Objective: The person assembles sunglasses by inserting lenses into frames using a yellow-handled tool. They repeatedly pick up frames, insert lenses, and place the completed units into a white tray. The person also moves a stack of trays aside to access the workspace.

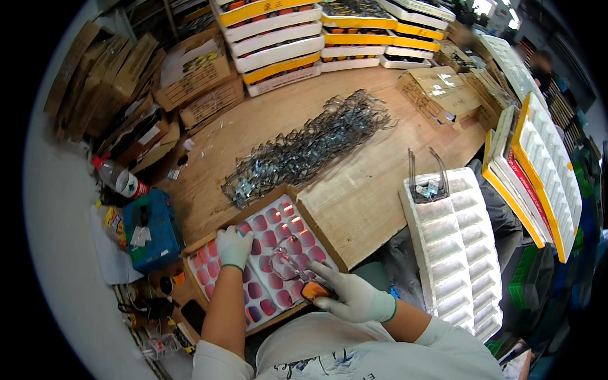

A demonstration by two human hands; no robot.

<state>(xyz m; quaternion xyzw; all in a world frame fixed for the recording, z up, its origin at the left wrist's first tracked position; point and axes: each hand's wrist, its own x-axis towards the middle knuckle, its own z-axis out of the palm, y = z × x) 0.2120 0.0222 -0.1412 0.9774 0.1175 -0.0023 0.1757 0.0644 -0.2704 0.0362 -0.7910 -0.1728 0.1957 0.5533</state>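
My left hand (234, 247), in a white glove, reaches down onto the rows of tinted lenses (268, 239) in a shallow cardboard box (322, 238). Its fingertips are drawn together at a lens; what they grip is hidden. My right hand (354, 296), also gloved, is closed at the box's near right side. In it is a pair of thin-rimmed glasses (284, 263), reaching out over the pink lenses. An orange, dark-edged piece (316, 291) shows beside the thumb; whether it belongs to the glasses is unclear.
A long heap of wire eyeglass frames (310, 141) lies across the wooden table (361, 212). White foam tray (451, 253) on the right holds a few frames. Stacked foam trays (278, 47) and cardboard boxes (196, 69) stand behind. Bottle (120, 177) and blue case (152, 229) are left.
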